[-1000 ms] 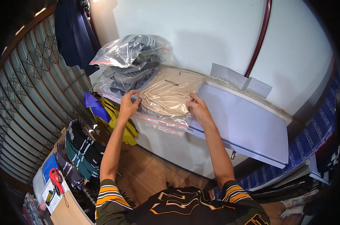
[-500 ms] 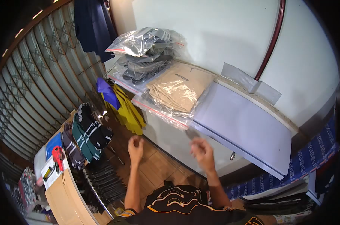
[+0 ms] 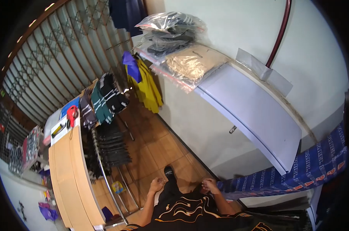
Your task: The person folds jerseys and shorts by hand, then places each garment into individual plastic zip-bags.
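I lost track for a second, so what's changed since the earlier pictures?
The left hand and right hand have let go of the bagged beige garment and drawn back toward the body, over the floor. The camera view has shifted too. The garment still lies beside the bagged dark stack.

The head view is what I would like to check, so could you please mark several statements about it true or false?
1. The beige garment is inside a clear bag. True.
2. The left hand touches that bag. False: it is low in the view, apart from the bag.
3. A yellow garment hangs beside a purple cloth. True.
4. The right hand rests on the lilac board. False: it is apart from the board.
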Available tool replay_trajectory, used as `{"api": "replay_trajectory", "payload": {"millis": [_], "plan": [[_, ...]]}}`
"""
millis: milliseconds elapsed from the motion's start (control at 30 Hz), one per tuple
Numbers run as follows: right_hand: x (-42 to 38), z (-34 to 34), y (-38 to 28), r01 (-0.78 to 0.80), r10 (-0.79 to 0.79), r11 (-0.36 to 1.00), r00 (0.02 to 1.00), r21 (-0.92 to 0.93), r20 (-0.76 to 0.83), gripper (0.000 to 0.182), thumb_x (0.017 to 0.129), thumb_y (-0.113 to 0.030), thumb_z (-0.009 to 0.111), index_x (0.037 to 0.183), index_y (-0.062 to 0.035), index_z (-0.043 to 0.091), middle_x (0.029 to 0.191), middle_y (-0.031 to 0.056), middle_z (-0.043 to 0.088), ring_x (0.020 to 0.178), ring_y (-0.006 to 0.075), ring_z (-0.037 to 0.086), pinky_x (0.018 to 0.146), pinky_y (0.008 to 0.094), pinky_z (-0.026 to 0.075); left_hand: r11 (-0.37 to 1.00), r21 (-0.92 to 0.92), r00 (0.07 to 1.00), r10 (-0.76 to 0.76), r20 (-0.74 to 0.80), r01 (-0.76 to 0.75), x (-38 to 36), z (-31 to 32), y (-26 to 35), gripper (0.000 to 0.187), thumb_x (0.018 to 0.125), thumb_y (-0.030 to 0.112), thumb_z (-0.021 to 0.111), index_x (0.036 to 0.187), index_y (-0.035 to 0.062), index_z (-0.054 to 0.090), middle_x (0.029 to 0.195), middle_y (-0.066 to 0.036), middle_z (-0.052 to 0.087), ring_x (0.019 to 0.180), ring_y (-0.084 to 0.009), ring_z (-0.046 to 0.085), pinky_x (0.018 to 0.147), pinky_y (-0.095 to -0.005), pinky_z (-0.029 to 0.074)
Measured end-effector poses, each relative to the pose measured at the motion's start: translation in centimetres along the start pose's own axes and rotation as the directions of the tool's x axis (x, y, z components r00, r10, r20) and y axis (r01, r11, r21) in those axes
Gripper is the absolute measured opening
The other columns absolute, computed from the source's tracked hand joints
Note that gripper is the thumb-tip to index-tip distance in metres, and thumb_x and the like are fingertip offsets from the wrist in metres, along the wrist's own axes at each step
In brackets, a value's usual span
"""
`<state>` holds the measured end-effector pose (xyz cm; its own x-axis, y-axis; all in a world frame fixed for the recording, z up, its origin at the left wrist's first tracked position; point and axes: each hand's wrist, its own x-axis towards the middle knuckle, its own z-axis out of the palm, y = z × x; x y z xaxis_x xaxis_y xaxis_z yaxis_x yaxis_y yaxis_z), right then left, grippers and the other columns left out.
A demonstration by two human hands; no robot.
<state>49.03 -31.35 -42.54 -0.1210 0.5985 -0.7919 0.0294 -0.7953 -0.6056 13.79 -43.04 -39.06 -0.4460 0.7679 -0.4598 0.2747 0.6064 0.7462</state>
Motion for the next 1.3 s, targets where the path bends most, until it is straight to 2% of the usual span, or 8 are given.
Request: {"api": "replay_trajectory", "payload": {"millis": [133,300,433,467,533,700,900,1300], "plan": [[6.4,-8.2,12.9,-0.387,0.379,0.919,0.92,-0.076,-0.1,0.027,0.095,-0.022,0.062,0.117,-0.0069,0.064,0.104,0.0111,0.07,0.087,0.019,0.069,0.072,0.0357,0.058,0.996,0.058,0.996,0.061,0.072,-0.065,-3.4,3.6,-2.0,0.051,0.084,0.033,0.077,0.117,-0.0042,0.065,0.104,-0.019,0.073,0.101,-0.026,0.071,0.088,-0.0357,0.055],[6.2,-12.8,21.8,-0.283,0.249,0.839,0.959,-0.464,-0.133,0.024,0.094,-0.025,0.061,0.109,-0.0076,0.067,0.095,0.0097,0.07,0.078,0.0194,0.067,0.069,0.0354,0.055,0.974,-0.209,0.993,-0.066,0.101,0.086,-9.1,5.6,-6.2,0.047,0.085,0.028,0.075,0.117,-0.0047,0.065,0.101,-0.017,0.074,0.091,-0.0232,0.072,0.082,-0.033,0.056],[10.3,-17.1,28.3,0.093,-0.036,0.712,0.995,-0.696,0.096,0.023,0.093,-0.027,0.059,0.101,-0.0081,0.07,0.088,0.0087,0.07,0.07,0.0197,0.066,0.066,0.0352,0.053,0.713,-0.507,0.85,-0.52,0.082,0.485,-14.8,8.4,-16.8,0.029,0.091,0.02,0.068,0.11,-0.0013,0.067,0.089,-0.013,0.07,0.072,-0.0195,0.068,0.055,-0.0343,0.055],[10.1,-17.7,30.0,0.562,-0.397,0.664,0.824,-0.494,0.404,0.024,0.093,-0.028,0.059,0.1,-0.0082,0.07,0.087,0.0084,0.07,0.068,0.0197,0.065,0.065,0.0351,0.052,0.607,-0.537,0.767,-0.63,0.126,0.586,-17.4,8.2,-17.9,0.033,0.095,0.021,0.061,0.121,0.0009,0.063,0.103,-0.013,0.068,0.083,-0.0209,0.068,0.059,-0.0346,0.054],[7.3,-14.3,23.8,-0.032,0.065,0.597,0.998,-0.802,0.009,0.023,0.093,-0.026,0.058,0.101,-0.0086,0.069,0.087,0.0081,0.07,0.068,0.0199,0.065,0.065,0.0352,0.052,0.415,-0.618,0.622,-0.767,0.157,0.668,-22.6,8.2,-21.0,0.036,0.1,0.022,0.052,0.131,0.0045,0.059,0.113,-0.012,0.066,0.093,-0.0224,0.067,0.064,-0.0345,0.053],[-1.8,-3.9,15.4,-0.029,0.13,0.471,0.991,-0.882,0.036,0.021,0.094,-0.023,0.055,0.104,-0.0096,0.067,0.087,0.0074,0.069,0.067,0.0204,0.064,0.064,0.0354,0.052,0.173,-0.915,0.65,-0.751,0.117,0.364,-34.5,11.0,-32.2,0.023,0.096,0.016,0.058,0.111,0.0014,0.067,0.085,-0.008,0.065,0.075,-0.0186,0.066,0.061,-0.0316,0.054],[0.0,4.4,18.1,-0.033,0.303,0.519,0.941,-0.854,0.148,0.016,0.094,-0.02,0.053,0.102,-0.0099,0.063,0.082,0.0052,0.066,0.067,0.0214,0.065,0.057,0.039,0.054,0.086,-0.996,0.361,-0.93,-0.071,0.028,-49.1,13.9,-29.2,0.014,0.094,0.015,0.058,0.098,0.0033,0.065,0.078,-0.006,0.063,0.07,-0.0167,0.064,0.059,-0.0278,0.052],[-18.2,18.2,38.1,0.399,0.497,0.116,0.77,-0.91,0.401,0.018,0.094,-0.015,0.056,0.106,-0.0037,0.063,0.088,0.0117,0.068,0.072,0.026,0.069,0.058,0.0382,0.056,-0.371,-0.764,0.072,-0.916,0.395,-0.529,-71.5,39.3,-32.3,0.016,0.097,0.025,0.055,0.091,0.0118,0.063,0.069,0.0,0.057,0.054,-0.0132,0.056,0.048,-0.0298,0.044]]}}
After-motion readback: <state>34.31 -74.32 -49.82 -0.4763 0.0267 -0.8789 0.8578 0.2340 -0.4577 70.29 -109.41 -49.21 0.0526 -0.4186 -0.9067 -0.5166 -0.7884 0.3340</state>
